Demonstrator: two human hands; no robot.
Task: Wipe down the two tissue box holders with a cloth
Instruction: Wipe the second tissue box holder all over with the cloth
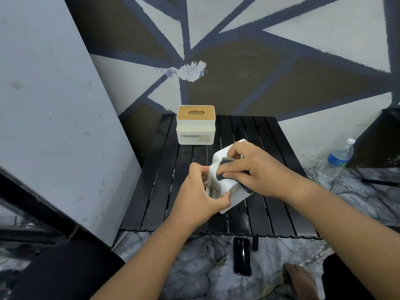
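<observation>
- Gripping the near-left end of the white tissue box holder (229,202), the left hand (201,191) is curling its fingers and thumb round that end and holding the box tilted just above the black slatted table (270,213).
- Right hand (253,169) is pressing a dark cloth (226,162) against the upturned side of the box, with its fingers bent over the cloth and its thumb lying along the near edge. Most of the cloth is hiding under the palm.
- To wipe well, the left hand should probably be bracing firmly while the right is dragging the cloth in long strokes from end to end. The box then needs turning, so that the faces now under the fingers are getting cleaned too.
- A likely slip is the smooth plastic sliding out of the left hand as the right one is pushing down.
- Between the two hands, the box is sitting at a slant, its far corner poking out beyond the right fingers and its near corner jutting below the left thumb.
- Farther off, the second holder (195,131), with a wooden lid, is standing upright at the far left of the table, well apart from both hands and apparently waiting for its turn.
</observation>
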